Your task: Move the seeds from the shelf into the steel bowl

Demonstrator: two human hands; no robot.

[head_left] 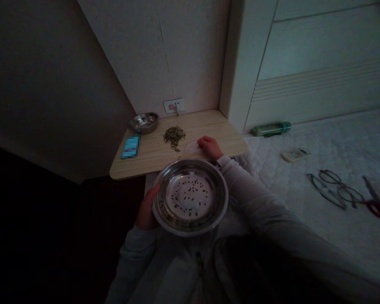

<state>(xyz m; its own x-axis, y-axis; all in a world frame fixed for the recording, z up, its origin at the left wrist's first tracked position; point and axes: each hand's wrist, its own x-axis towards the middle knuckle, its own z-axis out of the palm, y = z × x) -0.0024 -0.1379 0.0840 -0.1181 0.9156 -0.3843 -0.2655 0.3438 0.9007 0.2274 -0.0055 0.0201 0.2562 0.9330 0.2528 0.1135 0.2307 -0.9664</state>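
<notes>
Left hand [148,210] clamps steel bowl [220,194]; right hand [210,147] extends over worktop [209,121].
Right fingers curl inward, grip unclear; seed pile [174,135] lies left of them, smaller bowl [145,123] farther left.

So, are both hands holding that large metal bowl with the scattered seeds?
No, only the left hand grips the large metal bowl; the right hand is over the wood-grain tabletop.

The tabletop [209,122] bears seeds [174,135], a bowl [143,123] and a phone [131,147].
</notes>
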